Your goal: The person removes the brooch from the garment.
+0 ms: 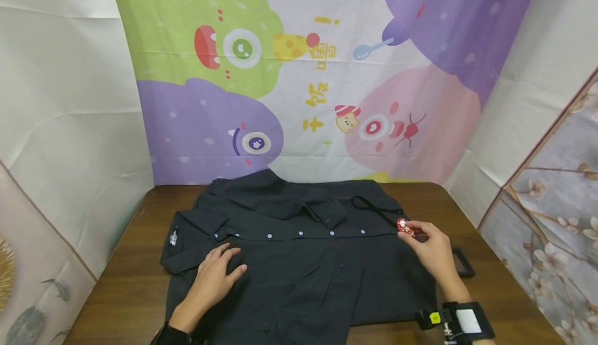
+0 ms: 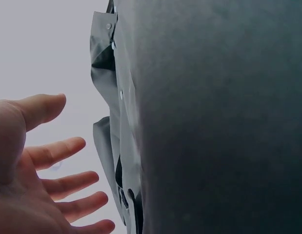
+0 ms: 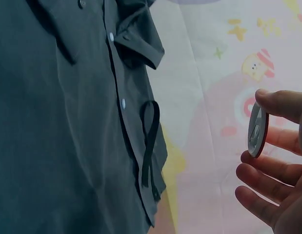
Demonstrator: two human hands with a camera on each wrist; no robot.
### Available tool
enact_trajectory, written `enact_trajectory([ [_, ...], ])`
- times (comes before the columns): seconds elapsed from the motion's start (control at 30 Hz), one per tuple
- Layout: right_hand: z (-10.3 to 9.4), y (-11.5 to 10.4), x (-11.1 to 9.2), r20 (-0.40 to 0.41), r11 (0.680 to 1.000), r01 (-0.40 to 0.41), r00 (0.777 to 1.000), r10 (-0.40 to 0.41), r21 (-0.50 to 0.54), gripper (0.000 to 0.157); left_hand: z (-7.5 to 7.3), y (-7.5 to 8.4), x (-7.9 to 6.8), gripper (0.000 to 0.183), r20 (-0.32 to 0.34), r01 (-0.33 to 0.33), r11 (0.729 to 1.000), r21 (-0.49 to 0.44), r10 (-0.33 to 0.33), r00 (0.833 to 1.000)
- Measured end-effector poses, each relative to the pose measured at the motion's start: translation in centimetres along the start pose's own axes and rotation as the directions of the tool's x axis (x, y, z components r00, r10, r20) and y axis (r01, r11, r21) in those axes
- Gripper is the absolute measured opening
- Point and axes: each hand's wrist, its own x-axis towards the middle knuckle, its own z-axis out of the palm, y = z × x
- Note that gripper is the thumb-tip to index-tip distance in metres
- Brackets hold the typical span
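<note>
A black short-sleeved shirt (image 1: 299,277) lies spread on the wooden table, with a row of small white buttons (image 1: 301,233) across it. My right hand (image 1: 432,251) pinches a round red badge (image 1: 404,226) between thumb and fingers, over the shirt's right part. In the right wrist view the badge (image 3: 258,129) is seen almost edge-on, its silvery back showing. A thin black strap (image 1: 374,207) lies looped on the cloth beyond that hand. My left hand (image 1: 212,277), fingers spread and holding nothing, is over the shirt's left part, close to the sleeve (image 1: 193,241).
The brown table (image 1: 117,283) shows on both sides of the shirt. A small black rectangular frame (image 1: 462,262) lies beside my right wrist. A cartoon-printed cloth (image 1: 299,75) hangs behind the table, with pale panels (image 1: 65,101) at the sides.
</note>
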Motion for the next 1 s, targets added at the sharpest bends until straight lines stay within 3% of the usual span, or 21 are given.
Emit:
enact_trajectory([
  [0.63,-1.4,2.9,-1.0,-0.026,0.991,-0.066,0.998,0.063,-0.119,0.034,-0.1,0.1,-0.1,0.045,0.014,0.008,1.0,-0.013,-0.007,1.0],
  [1.0,-2.1,3.7,-1.2,-0.001,0.988,-0.096,0.995,0.097,-0.123,0.037,-0.1,0.0,-0.2,0.047,0.037,0.031,0.999,-0.025,-0.03,0.999],
])
